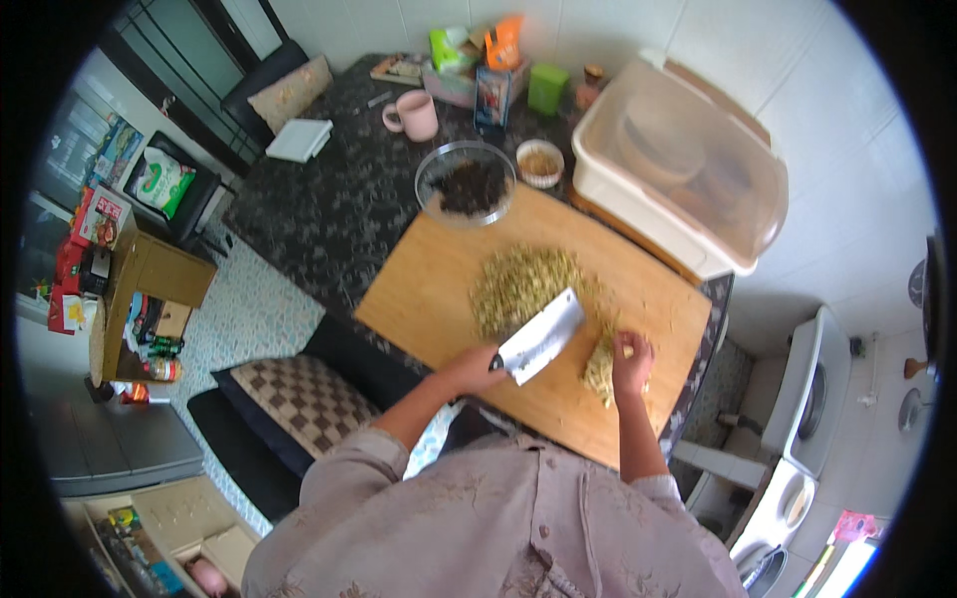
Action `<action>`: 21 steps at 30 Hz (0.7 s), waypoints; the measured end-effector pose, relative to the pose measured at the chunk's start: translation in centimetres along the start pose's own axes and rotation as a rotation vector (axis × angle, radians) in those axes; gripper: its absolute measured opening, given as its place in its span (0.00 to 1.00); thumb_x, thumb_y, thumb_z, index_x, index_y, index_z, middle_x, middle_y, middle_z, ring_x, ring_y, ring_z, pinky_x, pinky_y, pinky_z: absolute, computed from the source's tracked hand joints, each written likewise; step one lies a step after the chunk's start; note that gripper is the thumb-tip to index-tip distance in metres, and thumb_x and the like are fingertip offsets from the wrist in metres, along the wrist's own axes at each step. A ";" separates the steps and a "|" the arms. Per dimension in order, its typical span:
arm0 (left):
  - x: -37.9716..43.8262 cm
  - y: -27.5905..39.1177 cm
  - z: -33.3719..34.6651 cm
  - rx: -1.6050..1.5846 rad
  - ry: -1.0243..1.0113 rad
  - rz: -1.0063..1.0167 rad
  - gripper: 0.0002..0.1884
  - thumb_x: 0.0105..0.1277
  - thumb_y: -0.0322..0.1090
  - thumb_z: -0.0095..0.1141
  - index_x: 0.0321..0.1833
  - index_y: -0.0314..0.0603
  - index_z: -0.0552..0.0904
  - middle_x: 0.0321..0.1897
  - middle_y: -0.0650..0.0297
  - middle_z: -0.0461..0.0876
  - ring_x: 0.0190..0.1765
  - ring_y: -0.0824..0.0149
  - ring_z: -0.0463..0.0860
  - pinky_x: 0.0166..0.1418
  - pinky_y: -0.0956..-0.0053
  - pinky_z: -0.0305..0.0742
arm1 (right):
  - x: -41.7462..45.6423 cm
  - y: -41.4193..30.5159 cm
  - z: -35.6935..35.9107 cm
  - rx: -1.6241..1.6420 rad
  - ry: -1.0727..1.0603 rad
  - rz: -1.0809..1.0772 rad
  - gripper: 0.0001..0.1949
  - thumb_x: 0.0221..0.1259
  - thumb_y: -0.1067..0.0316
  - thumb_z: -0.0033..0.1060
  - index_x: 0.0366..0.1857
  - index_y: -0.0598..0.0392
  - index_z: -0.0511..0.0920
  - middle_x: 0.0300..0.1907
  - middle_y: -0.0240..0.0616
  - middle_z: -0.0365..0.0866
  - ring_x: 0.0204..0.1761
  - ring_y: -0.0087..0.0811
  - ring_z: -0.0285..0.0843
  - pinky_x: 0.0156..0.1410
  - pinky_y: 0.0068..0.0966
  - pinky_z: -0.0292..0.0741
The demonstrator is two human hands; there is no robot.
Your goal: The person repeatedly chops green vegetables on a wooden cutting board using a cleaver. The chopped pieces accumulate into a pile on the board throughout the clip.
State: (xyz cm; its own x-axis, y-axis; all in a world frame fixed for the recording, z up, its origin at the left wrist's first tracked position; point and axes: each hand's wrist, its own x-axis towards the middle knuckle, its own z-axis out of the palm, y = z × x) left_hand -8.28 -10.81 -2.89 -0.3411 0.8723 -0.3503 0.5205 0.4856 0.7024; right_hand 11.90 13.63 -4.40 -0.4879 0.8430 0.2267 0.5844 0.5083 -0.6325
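A metal cleaver (543, 336) is gripped by its dark handle in my left hand (482, 370), its blade slanting up and right above the wooden cutting board (419, 276). My right hand (634, 362) is at the right part of the board, fingers bent, touching or just over a smaller heap of chopped pale vegetable (598, 370); whether it pinches any is unclear. A larger heap of finely chopped yellow-green vegetable (516, 284) lies beyond the blade, with loose bits trailing between the two heaps.
Behind the board stand a glass bowl of dark food (467, 183), a small bowl of brown contents (540, 163), a pink mug (415, 117) and a propped phone (492, 101). A lidded plastic dish box (673, 164) borders the right rear. A cushioned chair (299, 404) is at the left.
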 end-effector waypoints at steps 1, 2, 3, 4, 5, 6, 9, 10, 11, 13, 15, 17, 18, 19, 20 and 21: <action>0.3 -1.1 -0.1 -0.013 -0.017 -0.011 0.19 0.57 0.44 0.58 0.44 0.36 0.78 0.38 0.45 0.82 0.43 0.43 0.81 0.45 0.54 0.75 | 0.1 -0.1 0.2 -0.063 -0.032 0.034 0.05 0.55 0.64 0.64 0.34 0.48 0.82 0.32 0.31 0.83 0.43 0.34 0.78 0.65 0.40 0.62; 0.6 -2.6 0.4 -0.006 -0.015 -0.004 0.19 0.57 0.44 0.58 0.44 0.37 0.77 0.38 0.45 0.81 0.43 0.43 0.81 0.46 0.53 0.75 | 0.5 -0.2 0.6 -0.124 -0.068 0.069 0.06 0.55 0.62 0.64 0.35 0.47 0.82 0.33 0.30 0.83 0.45 0.34 0.78 0.66 0.40 0.61; 1.2 -3.8 0.8 -0.003 -0.021 0.003 0.18 0.57 0.43 0.57 0.45 0.37 0.76 0.38 0.45 0.81 0.43 0.43 0.80 0.46 0.53 0.75 | 1.1 -0.2 1.1 -0.146 -0.028 0.059 0.07 0.54 0.62 0.64 0.36 0.47 0.82 0.34 0.31 0.83 0.46 0.35 0.78 0.65 0.40 0.62; 1.0 -2.6 -0.4 0.030 -0.049 -0.017 0.18 0.58 0.43 0.58 0.45 0.36 0.76 0.38 0.45 0.81 0.43 0.44 0.80 0.45 0.53 0.74 | 1.5 0.1 1.6 -0.170 0.009 0.060 0.08 0.54 0.61 0.64 0.36 0.47 0.82 0.35 0.31 0.83 0.47 0.36 0.78 0.65 0.39 0.62; 0.5 -1.2 -1.8 0.062 -0.077 -0.043 0.18 0.58 0.42 0.58 0.45 0.36 0.76 0.37 0.45 0.80 0.43 0.44 0.80 0.45 0.54 0.73 | 2.6 0.3 2.1 -0.195 0.041 0.060 0.08 0.54 0.61 0.64 0.37 0.46 0.81 0.37 0.32 0.83 0.48 0.36 0.77 0.65 0.39 0.62; 0.4 -1.3 -2.3 0.067 -0.070 0.000 0.17 0.59 0.41 0.58 0.45 0.36 0.76 0.37 0.45 0.81 0.43 0.44 0.80 0.45 0.54 0.73 | 4.0 0.0 2.4 -0.235 -0.003 0.065 0.10 0.54 0.60 0.64 0.40 0.47 0.81 0.40 0.35 0.82 0.50 0.37 0.77 0.65 0.39 0.62; 1.1 -2.8 -3.3 0.058 -0.066 0.130 0.14 0.60 0.38 0.57 0.43 0.37 0.77 0.37 0.46 0.81 0.41 0.44 0.80 0.45 0.54 0.73 | 6.9 0.1 2.8 -0.355 -0.107 0.120 0.16 0.55 0.57 0.63 0.46 0.50 0.80 0.50 0.42 0.79 0.56 0.41 0.74 0.65 0.40 0.64; 1.6 -3.6 -3.7 0.044 -0.060 0.171 0.13 0.61 0.38 0.56 0.43 0.37 0.77 0.37 0.46 0.81 0.40 0.45 0.80 0.44 0.56 0.74 | 7.9 0.1 3.2 -0.383 -0.117 0.150 0.18 0.55 0.57 0.64 0.48 0.52 0.79 0.53 0.44 0.78 0.57 0.42 0.73 0.65 0.41 0.65; 2.1 -4.2 -4.1 0.030 -0.054 0.213 0.12 0.62 0.37 0.55 0.42 0.37 0.78 0.37 0.46 0.81 0.39 0.46 0.80 0.43 0.57 0.74 | 8.9 0.1 3.7 -0.411 -0.128 0.181 0.19 0.55 0.57 0.64 0.49 0.54 0.79 0.56 0.46 0.76 0.59 0.44 0.72 0.65 0.41 0.66; 2.6 -0.8 -10.1 -0.145 -0.036 0.147 0.11 0.64 0.39 0.55 0.39 0.36 0.78 0.30 0.51 0.80 0.34 0.50 0.80 0.39 0.59 0.74 | 9.9 1.7 4.4 -0.512 -0.225 0.279 0.25 0.54 0.58 0.63 0.56 0.58 0.75 0.62 0.51 0.70 0.62 0.48 0.69 0.67 0.40 0.66; 5.3 -0.4 -13.6 -0.453 0.119 0.125 0.10 0.66 0.38 0.54 0.37 0.36 0.78 0.24 0.57 0.79 0.29 0.59 0.79 0.34 0.64 0.73 | 10.9 3.3 5.2 -0.470 -0.351 0.309 0.26 0.54 0.60 0.62 0.58 0.60 0.73 0.63 0.52 0.68 0.62 0.50 0.68 0.66 0.39 0.68; 10.3 -1.9 -15.3 -0.727 0.257 0.180 0.09 0.69 0.35 0.52 0.41 0.36 0.79 0.21 0.64 0.76 0.24 0.71 0.75 0.28 0.71 0.69 | 11.2 3.4 5.2 -0.498 -0.431 0.272 0.27 0.54 0.65 0.60 0.60 0.61 0.70 0.64 0.53 0.66 0.62 0.51 0.67 0.64 0.39 0.69; 13.2 -2.4 -17.0 -0.777 0.257 0.209 0.09 0.70 0.34 0.51 0.45 0.36 0.78 0.21 0.67 0.75 0.23 0.75 0.73 0.26 0.74 0.68 | 11.2 3.6 5.2 -0.511 -0.475 0.254 0.28 0.53 0.67 0.59 0.61 0.62 0.68 0.65 0.54 0.64 0.62 0.52 0.67 0.63 0.39 0.70; 15.4 -1.9 -18.6 -0.920 0.280 0.209 0.11 0.70 0.33 0.49 0.49 0.35 0.76 0.21 0.67 0.75 0.21 0.76 0.72 0.24 0.77 0.66 | 11.1 3.6 5.2 -0.533 -0.487 0.254 0.28 0.53 0.70 0.57 0.61 0.62 0.67 0.65 0.54 0.63 0.62 0.53 0.67 0.62 0.39 0.70; 17.5 -0.8 -20.3 -1.061 0.305 0.209 0.13 0.70 0.32 0.48 0.53 0.34 0.74 0.21 0.66 0.75 0.20 0.76 0.71 0.22 0.79 0.65 | 11.0 3.2 5.1 -0.554 -0.498 0.252 0.28 0.52 0.73 0.56 0.62 0.62 0.66 0.66 0.54 0.62 0.62 0.53 0.67 0.62 0.40 0.71; 19.7 0.0 -21.7 -1.139 0.335 0.185 0.18 0.70 0.31 0.48 0.61 0.33 0.68 0.22 0.64 0.75 0.18 0.75 0.70 0.20 0.81 0.63 | 11.0 2.7 5.2 -0.575 -0.510 0.248 0.29 0.52 0.76 0.54 0.63 0.62 0.65 0.66 0.54 0.61 0.62 0.54 0.67 0.61 0.40 0.71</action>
State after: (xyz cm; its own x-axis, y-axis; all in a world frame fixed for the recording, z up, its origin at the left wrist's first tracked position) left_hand -31.98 5.17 3.62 -0.6084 0.7835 -0.1264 -0.3501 -0.1221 0.9287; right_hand 4.74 23.40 -7.41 -0.4550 0.8293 -0.3244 0.8889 0.4451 -0.1089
